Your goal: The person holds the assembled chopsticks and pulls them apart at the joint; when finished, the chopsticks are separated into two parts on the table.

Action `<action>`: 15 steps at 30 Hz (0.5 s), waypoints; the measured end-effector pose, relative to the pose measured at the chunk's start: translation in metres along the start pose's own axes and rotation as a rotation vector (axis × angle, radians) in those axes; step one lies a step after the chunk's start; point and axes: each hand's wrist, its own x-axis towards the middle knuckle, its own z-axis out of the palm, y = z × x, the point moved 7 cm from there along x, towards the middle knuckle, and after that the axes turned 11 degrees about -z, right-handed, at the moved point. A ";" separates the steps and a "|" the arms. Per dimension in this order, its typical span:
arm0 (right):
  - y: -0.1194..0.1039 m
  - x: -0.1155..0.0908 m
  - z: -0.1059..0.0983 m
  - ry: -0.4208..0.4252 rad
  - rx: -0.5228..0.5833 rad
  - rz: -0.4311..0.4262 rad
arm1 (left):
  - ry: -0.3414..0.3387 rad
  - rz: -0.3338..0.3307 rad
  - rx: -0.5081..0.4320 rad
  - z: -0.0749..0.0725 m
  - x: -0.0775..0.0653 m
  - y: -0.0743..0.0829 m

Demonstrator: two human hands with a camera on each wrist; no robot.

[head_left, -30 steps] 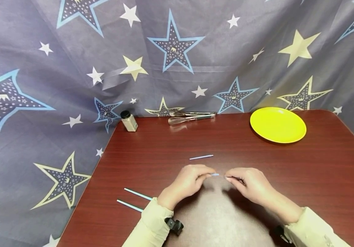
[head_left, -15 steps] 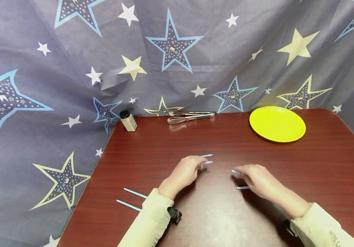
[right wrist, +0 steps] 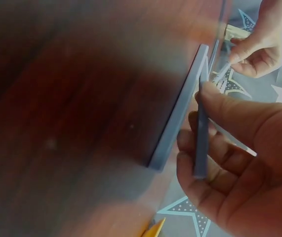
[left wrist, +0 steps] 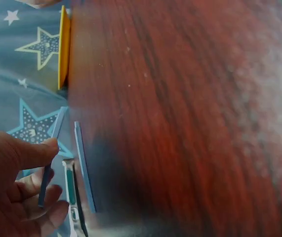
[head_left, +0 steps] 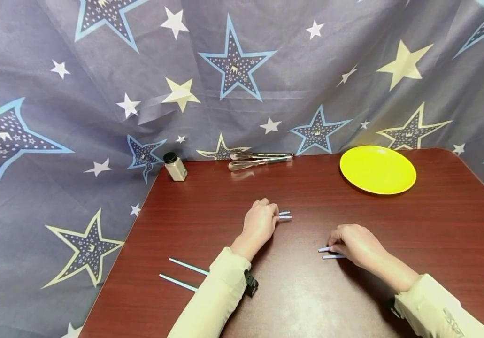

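My left hand is at mid-table, pinching a short blue stick between thumb and fingers. A similar stick lies on the table right beside it. To the right and nearer, my right hand pinches another short blue stick, held just above the table. A parallel short stick lies next to it, its right end hidden behind the hand in the head view. Whether the left stick touches the table, I cannot tell.
Two longer light-blue sticks lie at the left, partly under the left sleeve. Along the back edge are a jar with a black lid, metal tongs and a yellow plate. A star-patterned cloth hangs behind the table.
My hands, close together a second ago, have moved apart, each with a short stick. The left went up and left beside the lying stick; the right went right and nearer beside the other.
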 end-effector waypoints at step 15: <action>0.005 -0.003 0.005 -0.044 0.060 -0.032 | 0.013 0.014 0.233 0.009 0.007 0.000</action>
